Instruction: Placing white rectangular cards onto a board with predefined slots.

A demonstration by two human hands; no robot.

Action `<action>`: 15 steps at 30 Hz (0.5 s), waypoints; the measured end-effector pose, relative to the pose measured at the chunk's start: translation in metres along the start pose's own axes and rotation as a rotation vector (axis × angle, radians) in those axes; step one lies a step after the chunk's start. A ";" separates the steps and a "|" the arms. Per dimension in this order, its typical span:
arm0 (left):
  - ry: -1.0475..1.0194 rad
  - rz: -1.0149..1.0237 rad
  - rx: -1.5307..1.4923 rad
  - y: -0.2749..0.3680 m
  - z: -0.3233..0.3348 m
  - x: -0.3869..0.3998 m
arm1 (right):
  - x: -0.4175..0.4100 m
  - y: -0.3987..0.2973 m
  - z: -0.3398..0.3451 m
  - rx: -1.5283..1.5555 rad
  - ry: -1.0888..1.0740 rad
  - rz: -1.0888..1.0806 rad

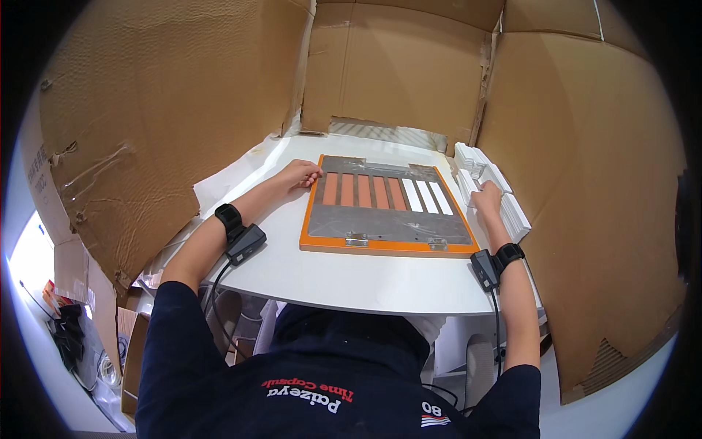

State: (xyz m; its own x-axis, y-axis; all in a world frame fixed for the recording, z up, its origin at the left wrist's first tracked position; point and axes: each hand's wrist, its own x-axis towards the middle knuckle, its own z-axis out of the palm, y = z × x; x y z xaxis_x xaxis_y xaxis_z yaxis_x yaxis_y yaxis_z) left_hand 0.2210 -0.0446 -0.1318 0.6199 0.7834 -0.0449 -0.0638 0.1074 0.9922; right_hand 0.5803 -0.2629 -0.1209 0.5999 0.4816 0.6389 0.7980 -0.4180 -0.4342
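In front of me lies a flat board with an orange frame (378,248) and a grey plate (378,224) hinged along its near edge. Slots run across the plate; several at the left show a reddish-brown base, and the three at the right show white strips (426,196). My left hand (303,174) rests at the frame's upper left edge, fingers curled; whether it grips anything is not clear. My right hand (487,196) is over the stacked white strips (513,217) to the right of the board, its fingertips at the pile. What it may hold is hidden.
Cardboard walls (406,66) surround the white table (351,280) on the left, back and right. A black sensor box (245,245) with a cable is strapped to my left forearm, another (486,270) to my right wrist. Loose items lie below at the far left.
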 end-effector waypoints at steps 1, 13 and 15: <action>-0.001 -0.001 -0.006 0.000 0.003 0.001 | 0.001 0.004 0.000 0.003 -0.002 0.005; 0.006 -0.018 0.016 -0.003 0.035 0.009 | 0.015 0.030 -0.008 -0.028 0.071 -0.106; -0.007 -0.011 0.022 -0.004 0.037 0.009 | 0.015 0.030 -0.010 0.027 0.096 -0.123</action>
State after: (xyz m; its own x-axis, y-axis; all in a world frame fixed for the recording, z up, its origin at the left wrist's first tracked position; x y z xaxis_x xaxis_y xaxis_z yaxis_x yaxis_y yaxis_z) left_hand 0.2560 -0.0602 -0.1318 0.6262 0.7777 -0.0546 -0.0398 0.1018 0.9940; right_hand 0.6130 -0.2760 -0.1176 0.4904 0.4515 0.7455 0.8671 -0.3387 -0.3652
